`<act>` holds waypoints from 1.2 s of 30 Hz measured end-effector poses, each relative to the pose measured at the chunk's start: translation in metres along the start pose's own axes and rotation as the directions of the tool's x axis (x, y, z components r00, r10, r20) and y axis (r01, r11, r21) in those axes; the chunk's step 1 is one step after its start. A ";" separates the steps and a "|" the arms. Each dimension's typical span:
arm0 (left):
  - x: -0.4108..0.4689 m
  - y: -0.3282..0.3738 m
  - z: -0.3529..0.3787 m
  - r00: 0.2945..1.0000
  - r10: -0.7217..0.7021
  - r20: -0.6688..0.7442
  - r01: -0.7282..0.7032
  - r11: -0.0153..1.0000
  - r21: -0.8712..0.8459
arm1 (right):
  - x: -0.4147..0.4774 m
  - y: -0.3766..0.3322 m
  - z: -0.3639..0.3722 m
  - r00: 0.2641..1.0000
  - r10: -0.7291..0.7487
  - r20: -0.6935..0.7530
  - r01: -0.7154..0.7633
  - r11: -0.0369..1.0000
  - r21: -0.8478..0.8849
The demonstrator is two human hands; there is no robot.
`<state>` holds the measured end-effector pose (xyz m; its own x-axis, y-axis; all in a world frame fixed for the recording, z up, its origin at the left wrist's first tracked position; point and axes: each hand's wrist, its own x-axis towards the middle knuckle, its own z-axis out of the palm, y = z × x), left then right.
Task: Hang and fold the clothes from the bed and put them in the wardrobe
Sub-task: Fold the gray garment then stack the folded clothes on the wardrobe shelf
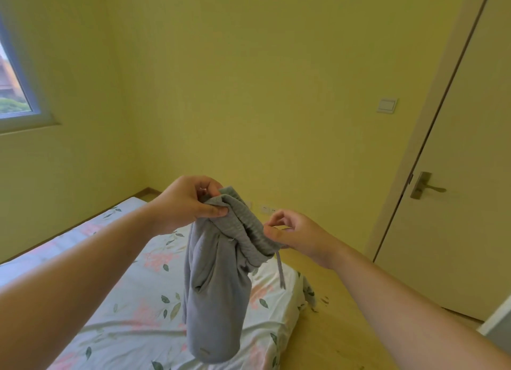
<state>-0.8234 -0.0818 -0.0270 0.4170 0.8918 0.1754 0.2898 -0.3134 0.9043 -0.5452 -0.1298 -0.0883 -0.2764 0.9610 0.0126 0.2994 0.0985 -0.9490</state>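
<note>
grey shorts (215, 300): held up in the air in front of the person, over the foot end of the bed, clear of the sheet. Hanging bunched and twisted, hem end lowest.
waistband (244, 227): ribbed elastic, at the top, slanting down from the left hand to the right hand, crumpled between them.
drawstring (280, 271): one grey end dangles loose below the waistband on the right side, just under the right hand.
left hand (188, 203): higher of the two, at the top left of the waistband. Fingers curled, thumb pressed against the fabric, gripping a bunched fold of the waistband.
right hand (298, 234): lower, at the right edge of the waistband. Thumb and index finger pinch the edge of the ribbing; the other fingers are curled behind.
bed (124, 314): below the shorts, white sheet with pink flowers and green leaves, wrinkled, runs from lower centre back to the left wall.
floor (345, 314): light wood, right of the bed.
wall sockets (268, 209): low on the yellow back wall, between the two hands in the view.
light switch (387, 105): white, on the back wall near the door frame.
door (456, 162): pale, closed, at right; metal lever handle (424, 187).
window (13, 87): far left, white frame, greenery outside.
</note>
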 end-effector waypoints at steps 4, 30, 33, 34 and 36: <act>0.004 -0.004 -0.005 0.999 -0.011 -0.031 0.009 0.998 -0.062 | 0.006 0.011 0.001 0.999 0.046 0.012 -0.047 0.993 0.108; 0.001 -0.032 -0.001 0.999 -0.028 0.045 0.032 0.994 -0.106 | 0.028 0.005 0.019 0.982 0.177 0.059 -0.177 0.984 -0.014; -0.001 -0.031 0.002 1.000 0.004 0.028 -0.002 0.998 -0.067 | 0.031 0.004 0.026 0.985 0.168 0.044 -0.171 0.981 0.088; -0.001 -0.031 0.002 1.000 0.007 0.020 -0.005 0.998 -0.060 | 0.031 0.005 0.026 0.983 0.173 0.054 -0.179 0.977 0.116; -0.003 -0.032 0.001 1.000 0.000 -0.007 0.000 0.999 -0.050 | 0.032 0.007 0.026 0.968 0.232 0.096 -0.241 0.966 0.094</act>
<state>-0.8331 -0.0748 -0.0566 0.4113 0.8939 0.1780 0.2462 -0.2970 0.9226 -0.5757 -0.1055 -0.1026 -0.2859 0.9282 -0.2381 0.2697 -0.1605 -0.9495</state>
